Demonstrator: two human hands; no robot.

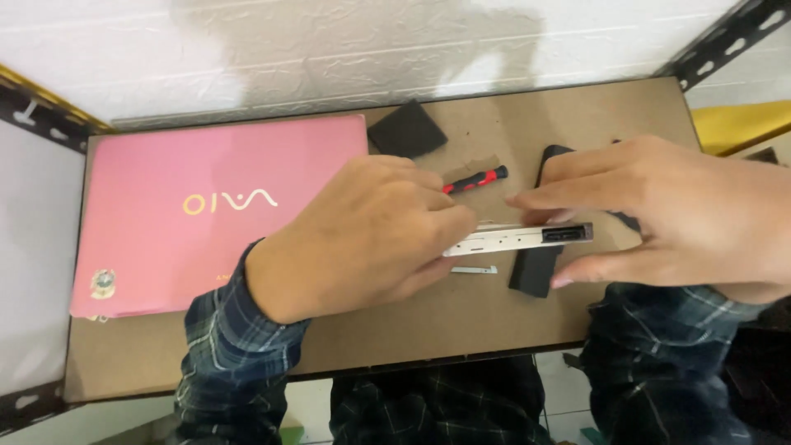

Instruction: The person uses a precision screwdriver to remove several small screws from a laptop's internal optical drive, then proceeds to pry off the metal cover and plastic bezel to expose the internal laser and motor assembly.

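Drive tray [519, 238]: thin, flat, silvery-white metal slab, long and narrow. Held level above brown worktop, long axis running left-right. Left end hidden inside left hand's grip, right end pinched between thumb and fingers of right hand. Right end shows dark connector slot. Front edge facing camera has small slots. Hangs over black flat part and small silver strip lying on worktop.

A closed pink laptop [218, 214] lies at the left of the brown board shelf [494, 317]. A dark foam square [407, 129] sits behind the red-and-black screwdriver [476, 180]. A flat silver drive caddy [519, 237] is held above a small metal bracket [475, 269], between both hands.
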